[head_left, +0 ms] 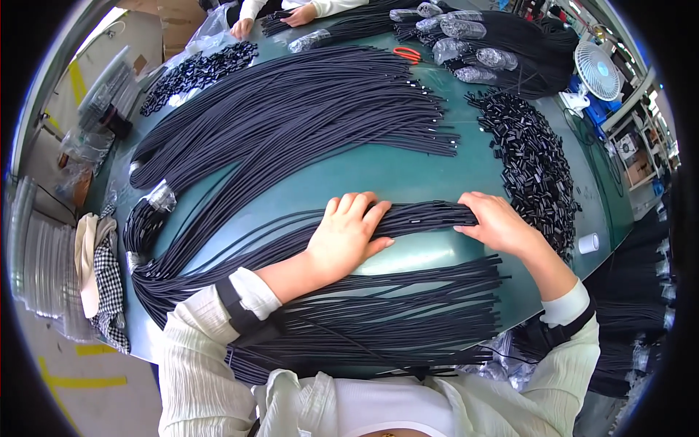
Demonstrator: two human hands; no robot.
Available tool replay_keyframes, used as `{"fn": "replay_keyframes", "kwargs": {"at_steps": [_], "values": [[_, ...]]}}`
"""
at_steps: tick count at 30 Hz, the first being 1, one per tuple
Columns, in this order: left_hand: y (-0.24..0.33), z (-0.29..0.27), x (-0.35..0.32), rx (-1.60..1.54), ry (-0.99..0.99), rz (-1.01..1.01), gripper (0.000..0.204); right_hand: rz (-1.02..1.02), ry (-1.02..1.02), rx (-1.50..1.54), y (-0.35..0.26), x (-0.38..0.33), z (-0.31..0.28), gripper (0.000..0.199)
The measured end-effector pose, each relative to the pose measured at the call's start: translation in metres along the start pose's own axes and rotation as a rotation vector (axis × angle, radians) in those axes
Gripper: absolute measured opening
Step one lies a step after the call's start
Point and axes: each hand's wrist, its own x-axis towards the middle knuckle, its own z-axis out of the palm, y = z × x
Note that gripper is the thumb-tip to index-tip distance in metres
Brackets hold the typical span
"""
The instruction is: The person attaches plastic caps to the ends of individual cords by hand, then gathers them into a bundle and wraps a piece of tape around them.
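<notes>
A bundle of thin black cords (426, 216) runs across the table in front of me. My left hand (341, 237) lies over its middle, fingers curled around the far side and thumb on the near side. At the right end of the same bundle, my right hand (499, 221) grips the cord tips between thumb and fingers. More loose black cords (408, 302) fan out nearer to my body, beneath my left forearm. Beyond my hands spreads a thick sheaf of black cords (306, 102), many with pale tips. Clear wrapping (162, 197) binds cords at the left.
Small black tube pieces (535, 156) lie heaped on the green table (437, 178) at right, beside a white roll (589, 242). Orange-handled scissors (407, 54), wrapped cord bundles (466, 29) and a fan (598, 71) stand farther back. Another person's hands (298, 14) work at the far edge.
</notes>
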Motion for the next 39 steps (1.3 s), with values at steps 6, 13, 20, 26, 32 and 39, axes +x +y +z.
{"fn": "replay_keyframes", "kwargs": {"at_steps": [6,13,20,26,32,39], "values": [[-0.005,0.001,-0.004,-0.06,0.024,0.011,0.055,0.153,-0.219,-0.051,-0.016,0.018,-0.012,0.034],[-0.008,0.002,0.001,-0.078,0.038,0.024,0.056,0.269,-0.375,0.428,-0.011,0.024,-0.016,0.026],[-0.014,0.002,0.004,-0.155,0.059,0.011,0.056,0.234,-0.383,0.318,-0.003,0.048,-0.036,0.034],[-0.01,0.001,0.001,-0.188,0.031,-0.005,0.055,0.39,-0.563,0.066,-0.005,0.046,-0.028,0.028],[-0.009,0.003,0.0,-0.168,0.015,0.007,0.053,0.247,-0.35,0.016,-0.011,0.026,-0.01,0.03],[-0.009,0.005,0.002,-0.146,0.024,0.006,0.054,0.181,-0.259,0.068,-0.009,0.021,-0.01,0.024]]}}
